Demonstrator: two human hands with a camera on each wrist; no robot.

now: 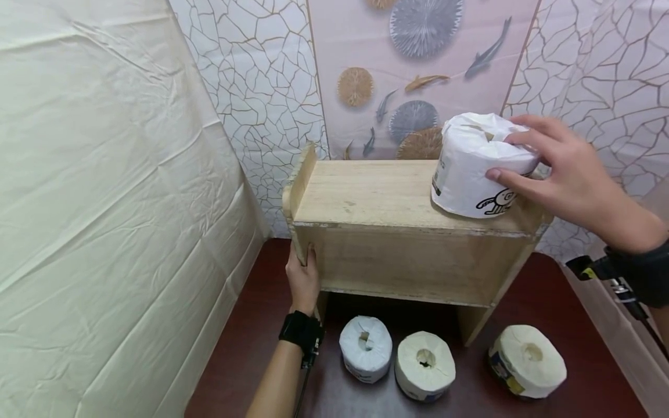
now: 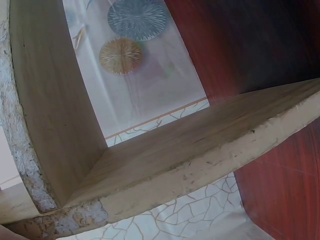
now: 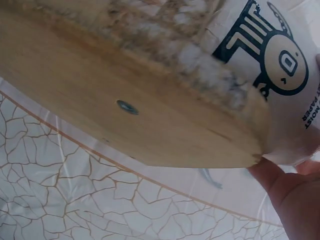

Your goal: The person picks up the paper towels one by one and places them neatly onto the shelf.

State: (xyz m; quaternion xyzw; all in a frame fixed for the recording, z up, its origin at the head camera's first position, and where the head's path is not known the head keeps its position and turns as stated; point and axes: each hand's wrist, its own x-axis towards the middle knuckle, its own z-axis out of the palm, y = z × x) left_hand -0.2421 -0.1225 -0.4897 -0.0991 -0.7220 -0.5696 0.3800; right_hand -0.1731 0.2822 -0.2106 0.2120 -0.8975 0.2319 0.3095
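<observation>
A small wooden shelf (image 1: 376, 191) stands on the dark red table, its rough side panel (image 2: 200, 170) large in the left wrist view. My left hand (image 1: 304, 278) grips the edge of its left side panel, thumb on the inside. At the right end of the top board is a white wrapped toilet paper roll (image 1: 470, 168) with a printed black cartoon figure. My right hand (image 1: 569, 168) holds this roll, thumb at its front and fingers over its top. In the right wrist view the roll (image 3: 240, 30) shows behind the shelf's side panel (image 3: 150, 115).
In front of the shelf stand a white toilet paper roll (image 1: 366, 357) and a cream roll (image 1: 436, 377). Another cream roll (image 1: 543, 377) stands farther right on the table (image 1: 225, 348). Patterned cloth (image 1: 261, 87) hangs behind, and plain cream cloth (image 1: 104, 232) covers the left side.
</observation>
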